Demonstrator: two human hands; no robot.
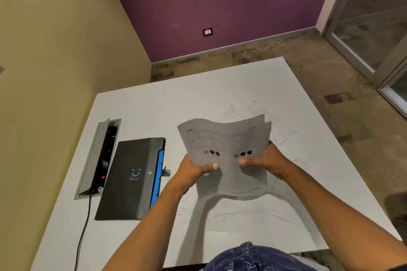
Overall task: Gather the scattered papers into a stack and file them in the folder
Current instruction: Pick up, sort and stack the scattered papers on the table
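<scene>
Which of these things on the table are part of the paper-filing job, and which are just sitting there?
Part of the job:
- held stack of papers, gripped by left hand and right hand
- loose sheets on the table
- dark folder

Just lying about:
- open cable box
- black cable

A small office meeting room: I sit at a plain white table (154, 105) with a flip-up power and cable box (99, 158) sunk into its top at nine o'clock, a black cord (84, 222) trailing from it. A purple wall (220, 6) at twelve o'clock carries a low socket (207, 32). At two o'clock stands an aluminium-framed glass door (374, 28). Printed sheets (273, 123) and a black expanding folder (132, 178) lie on the table.
</scene>
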